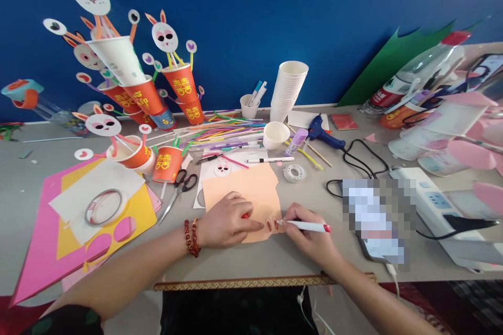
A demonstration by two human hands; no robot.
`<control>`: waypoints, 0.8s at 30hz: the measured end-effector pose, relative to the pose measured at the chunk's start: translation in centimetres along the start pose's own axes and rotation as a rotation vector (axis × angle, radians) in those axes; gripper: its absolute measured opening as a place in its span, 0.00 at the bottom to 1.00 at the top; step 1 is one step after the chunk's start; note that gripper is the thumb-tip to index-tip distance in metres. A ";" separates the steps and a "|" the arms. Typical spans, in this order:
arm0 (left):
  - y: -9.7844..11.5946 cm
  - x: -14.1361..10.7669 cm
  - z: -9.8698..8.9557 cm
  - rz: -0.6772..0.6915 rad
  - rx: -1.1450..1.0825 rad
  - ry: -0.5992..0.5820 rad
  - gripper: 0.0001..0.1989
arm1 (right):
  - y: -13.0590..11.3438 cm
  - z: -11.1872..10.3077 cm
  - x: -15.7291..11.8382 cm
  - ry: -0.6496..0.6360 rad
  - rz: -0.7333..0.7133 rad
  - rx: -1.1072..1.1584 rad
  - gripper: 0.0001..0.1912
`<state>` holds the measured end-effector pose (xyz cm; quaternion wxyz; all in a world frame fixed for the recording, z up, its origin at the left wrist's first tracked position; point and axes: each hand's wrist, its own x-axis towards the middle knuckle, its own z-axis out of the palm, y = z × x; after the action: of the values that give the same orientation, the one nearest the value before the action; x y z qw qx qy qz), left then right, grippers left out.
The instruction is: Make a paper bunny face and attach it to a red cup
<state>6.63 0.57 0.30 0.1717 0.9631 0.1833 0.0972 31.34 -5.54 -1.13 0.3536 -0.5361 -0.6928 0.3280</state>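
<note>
An orange paper sheet lies on the table in front of me, with small red-filled ear shapes drawn near its lower right edge. My right hand grips a white marker with a red end, its tip at the drawn shapes. Resting on the sheet, my left hand points its index finger toward the shapes; its other fingers are curled around a small red piece, seemingly the marker's cap. Under the sheet's upper left edge is white paper with a rabbit face.
Scissors, coloured papers and rabbit-decorated cups stand or lie left. Behind are pipe cleaners, stacked white cups, a glue stick and tape. Right are a glue gun, phone and power strip.
</note>
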 end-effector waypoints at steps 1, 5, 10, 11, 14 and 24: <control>0.0 0.0 0.0 -0.001 0.003 -0.001 0.16 | 0.0 0.0 0.0 0.001 0.002 -0.002 0.09; 0.0 0.0 0.1 0.002 0.007 -0.005 0.16 | -0.1 0.0 0.0 -0.007 -0.006 -0.001 0.08; 0.0 0.0 0.1 -0.004 0.000 0.001 0.16 | -0.1 0.0 0.1 0.001 0.008 -0.009 0.09; 0.0 0.0 0.1 -0.004 -0.001 0.002 0.16 | -0.1 0.0 0.1 -0.004 0.004 -0.009 0.09; 0.0 0.0 0.0 0.001 0.002 0.001 0.16 | 0.1 0.1 0.1 -0.008 -0.006 0.005 0.09; 0.0 0.0 0.0 -0.004 0.008 -0.009 0.17 | 0.3 0.1 -0.1 0.000 -0.006 0.015 0.09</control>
<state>6.62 0.57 0.33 0.1689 0.9638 0.1848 0.0919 31.46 -5.56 -1.46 0.3589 -0.5312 -0.6919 0.3321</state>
